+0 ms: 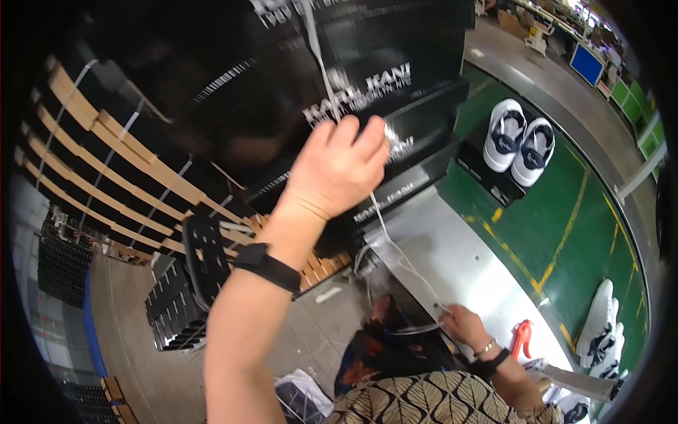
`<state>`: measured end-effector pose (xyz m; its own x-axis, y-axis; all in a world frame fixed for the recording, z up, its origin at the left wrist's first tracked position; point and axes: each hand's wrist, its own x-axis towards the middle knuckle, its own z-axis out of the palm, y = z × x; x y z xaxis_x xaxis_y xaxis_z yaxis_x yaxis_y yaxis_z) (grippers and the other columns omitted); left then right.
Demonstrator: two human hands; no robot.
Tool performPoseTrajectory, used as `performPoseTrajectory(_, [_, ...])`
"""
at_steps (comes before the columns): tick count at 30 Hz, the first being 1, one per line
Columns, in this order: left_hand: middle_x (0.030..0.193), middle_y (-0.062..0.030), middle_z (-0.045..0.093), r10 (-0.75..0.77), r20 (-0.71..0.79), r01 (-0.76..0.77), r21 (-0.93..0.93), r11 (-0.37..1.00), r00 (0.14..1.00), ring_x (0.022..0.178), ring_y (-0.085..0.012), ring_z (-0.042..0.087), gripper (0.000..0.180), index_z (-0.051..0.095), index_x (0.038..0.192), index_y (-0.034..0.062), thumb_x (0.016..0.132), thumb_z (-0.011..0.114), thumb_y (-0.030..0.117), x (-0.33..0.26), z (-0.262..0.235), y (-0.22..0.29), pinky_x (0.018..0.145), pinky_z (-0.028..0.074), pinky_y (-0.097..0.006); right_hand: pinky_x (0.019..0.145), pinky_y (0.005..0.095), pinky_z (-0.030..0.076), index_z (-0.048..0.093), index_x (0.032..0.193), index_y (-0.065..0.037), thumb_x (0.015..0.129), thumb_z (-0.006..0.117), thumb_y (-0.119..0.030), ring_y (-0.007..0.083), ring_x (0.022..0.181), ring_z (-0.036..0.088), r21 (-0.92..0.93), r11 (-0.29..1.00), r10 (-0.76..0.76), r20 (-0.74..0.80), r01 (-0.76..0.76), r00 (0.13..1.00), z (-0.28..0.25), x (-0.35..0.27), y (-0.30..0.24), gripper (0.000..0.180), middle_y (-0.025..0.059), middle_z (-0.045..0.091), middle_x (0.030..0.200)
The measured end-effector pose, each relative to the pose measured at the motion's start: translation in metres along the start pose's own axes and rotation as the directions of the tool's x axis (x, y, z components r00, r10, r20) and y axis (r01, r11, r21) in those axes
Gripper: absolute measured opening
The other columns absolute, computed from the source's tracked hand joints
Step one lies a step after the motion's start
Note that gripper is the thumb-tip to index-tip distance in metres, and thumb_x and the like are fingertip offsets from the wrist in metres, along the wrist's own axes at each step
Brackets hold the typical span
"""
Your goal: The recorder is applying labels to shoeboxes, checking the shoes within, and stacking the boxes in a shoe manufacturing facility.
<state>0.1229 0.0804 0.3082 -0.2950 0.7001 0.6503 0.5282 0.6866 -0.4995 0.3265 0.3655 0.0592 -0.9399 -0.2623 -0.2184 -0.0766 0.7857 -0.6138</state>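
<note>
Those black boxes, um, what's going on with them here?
A white cord runs down the front of the stacked black boxes. The person's left hand is curled over it there; the right hand holds it lower down, by the metal surface's edge. White sneakers sit on a separate box to the right.

- The stack of black boxes (438, 49) walls off the way ahead of the left hand (342, 162), which is up against it.
- A white cord (382, 222) slants from the boxes over the left part of the metal bench (480, 265) to the right hand (466, 326), blocking a straight sweep there.
- Right of the cord, a hand could pass low over the metal as far as the red tool (522, 339).
- Over the green surface (554, 244), room lies between the shoe pair (519, 145) and the white shoes (602, 325) nearer the person.
- A black frame (201, 261) obstructs the left forearm's outer side.
</note>
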Motion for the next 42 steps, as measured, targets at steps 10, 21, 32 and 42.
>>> performPoseTrajectory(10, [0.046,0.0022,0.035,0.014,-0.121,-0.002,0.096,0.995,0.993,0.039,-0.0134,0.042,0.024,0.043,0.054,0.0136,0.066,0.064,0.014,0.03,-0.104,-0.03,0.039,0.034,-0.027,0.07,0.0432,0.043,0.058,0.087,0.001,0.08,0.045,-0.011,0.0384,0.079,0.055,0.241,0.971,0.019,-0.065,-0.003,0.998,0.011,-0.072,0.023,0.018,0.0221,0.059,0.083])
performPoseTrajectory(21, [0.074,-0.014,0.063,-0.825,-0.552,0.975,0.085,-0.204,-0.124,0.069,-0.0212,0.058,0.039,0.062,0.086,-0.003,0.081,0.053,0.035,-0.237,-0.363,-0.192,0.066,0.044,-0.034,0.052,0.0304,0.042,0.057,0.079,-0.001,0.083,0.041,-0.011,0.0184,0.054,0.051,0.539,0.833,0.199,-0.073,-0.13,0.977,0.03,-0.066,0.067,0.02,0.0098,0.056,0.065])
performPoseTrajectory(32, [0.075,-0.0222,0.063,-0.615,-0.39,0.649,0.054,-0.759,-0.686,0.073,-0.0348,0.061,0.03,0.064,0.076,-0.0038,0.067,0.06,0.025,-0.429,-0.19,0.09,0.073,0.046,-0.041,0.059,0.0303,0.048,0.049,0.115,-0.005,0.086,0.05,-0.015,0.0169,0.069,0.057,0.502,0.824,0.226,0.134,-0.263,0.965,0.073,-0.044,0.14,0.031,0.0114,0.06,0.086])
performPoseTrajectory(42, [0.091,-0.0099,0.06,-0.936,0.222,0.838,-0.424,-0.344,-0.272,0.081,-0.0154,0.057,0.038,0.058,0.101,-0.0023,0.075,0.065,0.024,-0.327,-0.079,-0.042,0.074,0.045,-0.027,0.085,0.0333,0.043,0.047,0.12,-0.001,0.086,0.055,-0.02,0.0251,0.099,0.053,0.167,0.974,0.162,-0.035,-0.155,0.986,0.042,0.011,-0.03,0.04,0.0185,0.055,0.109])
